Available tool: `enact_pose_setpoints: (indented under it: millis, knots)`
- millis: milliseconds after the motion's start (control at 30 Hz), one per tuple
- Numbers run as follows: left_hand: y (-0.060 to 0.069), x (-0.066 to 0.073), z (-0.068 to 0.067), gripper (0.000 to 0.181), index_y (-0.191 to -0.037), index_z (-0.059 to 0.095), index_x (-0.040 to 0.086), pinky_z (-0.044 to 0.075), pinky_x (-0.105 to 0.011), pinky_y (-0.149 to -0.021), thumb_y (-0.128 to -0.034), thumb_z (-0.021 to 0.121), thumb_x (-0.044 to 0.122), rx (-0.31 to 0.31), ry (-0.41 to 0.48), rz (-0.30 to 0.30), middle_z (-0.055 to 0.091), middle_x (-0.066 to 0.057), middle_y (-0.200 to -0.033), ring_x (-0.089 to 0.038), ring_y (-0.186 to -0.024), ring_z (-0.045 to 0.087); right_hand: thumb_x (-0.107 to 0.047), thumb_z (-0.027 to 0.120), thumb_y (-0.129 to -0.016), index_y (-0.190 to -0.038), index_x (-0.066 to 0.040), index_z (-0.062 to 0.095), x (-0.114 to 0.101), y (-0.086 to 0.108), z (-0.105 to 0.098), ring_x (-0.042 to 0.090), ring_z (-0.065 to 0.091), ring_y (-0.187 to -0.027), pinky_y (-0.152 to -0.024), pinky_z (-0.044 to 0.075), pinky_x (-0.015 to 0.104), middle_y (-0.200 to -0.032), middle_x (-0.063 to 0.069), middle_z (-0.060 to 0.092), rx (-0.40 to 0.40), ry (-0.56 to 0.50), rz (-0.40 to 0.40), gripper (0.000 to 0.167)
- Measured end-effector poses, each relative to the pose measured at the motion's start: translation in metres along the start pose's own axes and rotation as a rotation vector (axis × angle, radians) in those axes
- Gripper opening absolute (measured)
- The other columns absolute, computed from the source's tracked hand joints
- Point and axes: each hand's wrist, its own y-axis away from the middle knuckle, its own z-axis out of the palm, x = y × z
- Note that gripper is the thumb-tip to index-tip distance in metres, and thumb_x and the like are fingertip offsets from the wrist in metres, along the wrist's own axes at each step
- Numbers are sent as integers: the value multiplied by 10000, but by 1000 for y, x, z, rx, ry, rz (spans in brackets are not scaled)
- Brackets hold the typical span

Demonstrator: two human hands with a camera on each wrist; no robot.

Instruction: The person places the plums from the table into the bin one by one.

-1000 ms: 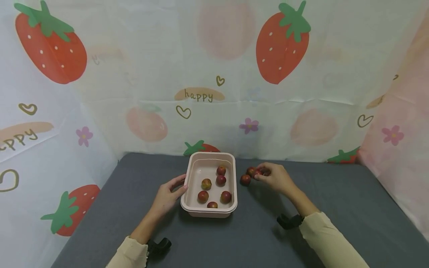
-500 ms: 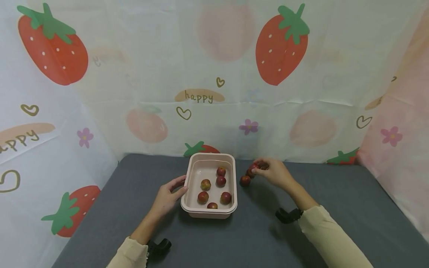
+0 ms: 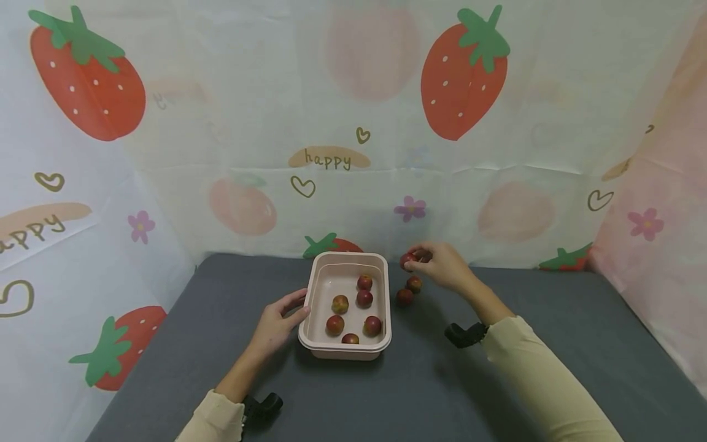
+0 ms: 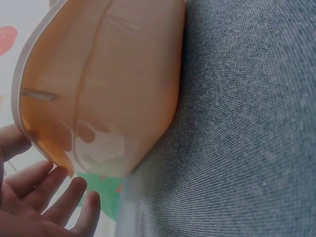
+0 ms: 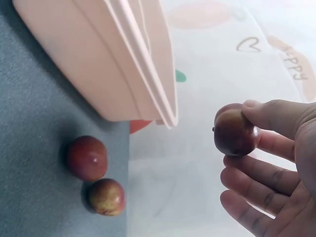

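Observation:
My right hand (image 3: 444, 265) pinches a dark red plum (image 5: 236, 131) between thumb and fingers, raised above the table beyond the container's right side. Two more plums lie on the cloth below it: one dark red (image 5: 87, 158), one red and yellowish (image 5: 107, 197), close together. On the left, my left hand (image 3: 278, 324) holds the rim of a pale pink plastic container (image 3: 305, 331), with the thumb at the rim and the fingers along the outside in the left wrist view. Several plums sit apart on the container's floor, among them a yellowish-green one (image 3: 340, 304).
A dark grey cloth (image 3: 221, 294) covers the table. Behind it and at both sides hang white and pink curtains (image 3: 248, 123) with strawberry prints. A black wrist mount (image 3: 466, 335) sits on the right arm, another (image 3: 264, 406) on the left.
My right hand has lifted one plum from beside the other two and moved it away from me and slightly left. The left hand and the container have stayed in place.

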Motion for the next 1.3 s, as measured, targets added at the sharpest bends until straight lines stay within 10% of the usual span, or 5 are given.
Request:
enact_pose_setpoints:
  millis: [1300]
  knots:
    - [-1, -1, 1, 470, -1391, 521, 58, 385, -549, -1091, -958, 620, 212, 8, -11, -10, 562, -192, -1388, -366, -1352, 472, -335, 707, -891, -1183, -64, 660, -38, -39, 25, 266, 673, -1002, -849, 558, 416, -1107, 129, 714, -47, 2, -15, 400]
